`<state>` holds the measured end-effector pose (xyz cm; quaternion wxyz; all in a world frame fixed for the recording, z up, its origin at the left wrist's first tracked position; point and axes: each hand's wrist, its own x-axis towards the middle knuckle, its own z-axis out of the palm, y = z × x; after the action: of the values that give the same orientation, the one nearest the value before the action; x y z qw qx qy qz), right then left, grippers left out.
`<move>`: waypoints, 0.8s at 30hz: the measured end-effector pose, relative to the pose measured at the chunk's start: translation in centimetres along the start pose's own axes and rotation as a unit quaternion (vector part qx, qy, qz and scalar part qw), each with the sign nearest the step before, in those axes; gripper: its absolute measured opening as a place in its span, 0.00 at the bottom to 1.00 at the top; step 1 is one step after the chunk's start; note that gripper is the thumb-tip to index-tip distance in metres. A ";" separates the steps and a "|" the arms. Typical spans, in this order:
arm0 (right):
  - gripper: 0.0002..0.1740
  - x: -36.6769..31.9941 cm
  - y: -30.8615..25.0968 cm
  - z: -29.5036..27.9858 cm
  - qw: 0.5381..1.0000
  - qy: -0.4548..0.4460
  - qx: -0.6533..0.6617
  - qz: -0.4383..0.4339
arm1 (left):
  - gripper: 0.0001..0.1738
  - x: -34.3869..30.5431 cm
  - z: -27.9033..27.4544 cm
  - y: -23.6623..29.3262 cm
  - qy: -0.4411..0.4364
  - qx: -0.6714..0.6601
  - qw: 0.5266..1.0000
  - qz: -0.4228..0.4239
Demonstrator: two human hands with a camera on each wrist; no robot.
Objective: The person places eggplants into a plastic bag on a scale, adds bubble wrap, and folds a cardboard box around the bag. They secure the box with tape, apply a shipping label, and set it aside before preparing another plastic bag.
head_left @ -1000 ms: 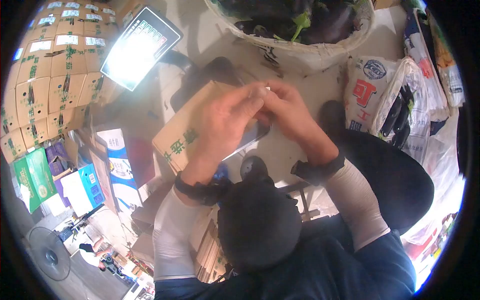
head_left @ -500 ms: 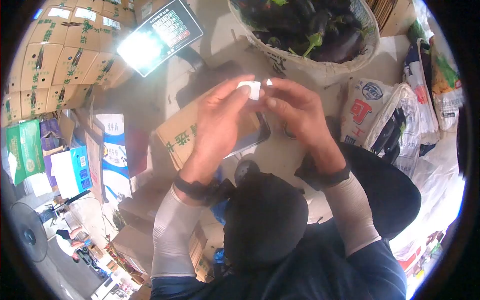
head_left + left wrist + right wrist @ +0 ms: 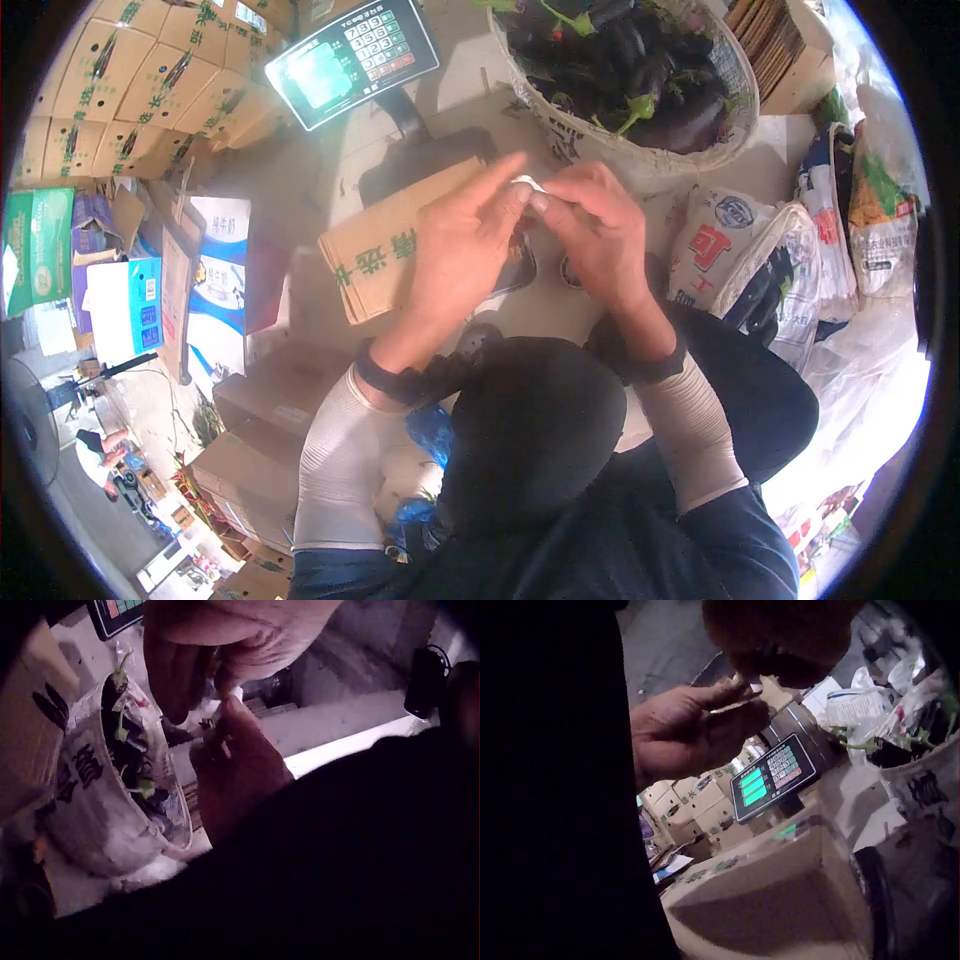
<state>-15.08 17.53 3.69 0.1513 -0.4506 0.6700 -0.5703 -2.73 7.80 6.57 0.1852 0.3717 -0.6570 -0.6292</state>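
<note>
A small white piece (image 3: 528, 183), thin like paper or a sticker, is between the fingertips of both hands in the head view. My left hand (image 3: 462, 240) pinches it at the thumb, its index finger reaching past. From the other side, the thumb and fingers of my right hand (image 3: 600, 225) pinch at the same piece. Beneath the hands lies a brown cardboard carton (image 3: 375, 250) with green print. The right wrist view shows this carton's open hollow (image 3: 772, 900) below the left hand (image 3: 697, 731). Dark wristbands sit on both wrists.
Beyond the hands stands a scale display (image 3: 352, 60) with lit green readouts. A round white-lined basket (image 3: 745, 130) of eggplants is at the far right. Printed sacks (image 3: 720, 250) stand at the right; stacked cartons (image 3: 130, 70) and a fan (image 3: 25, 420) are at the left.
Half a second ago the hands were slightly apart, with the white piece flat in the left fingers and a white bit at the right fingertips. Now the fingertips meet again. The head view has shifted.
</note>
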 end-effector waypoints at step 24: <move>0.09 -0.7 -3.1 0.7 0.996 -0.085 -0.007 0.038 | 0.06 -1.2 -1.7 -2.3 0.020 0.251 0.901 0.354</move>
<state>-12.88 17.79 6.04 0.2258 -0.4727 0.6753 -0.5192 -0.16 7.61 4.89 0.3096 0.1608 -0.8777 -0.3286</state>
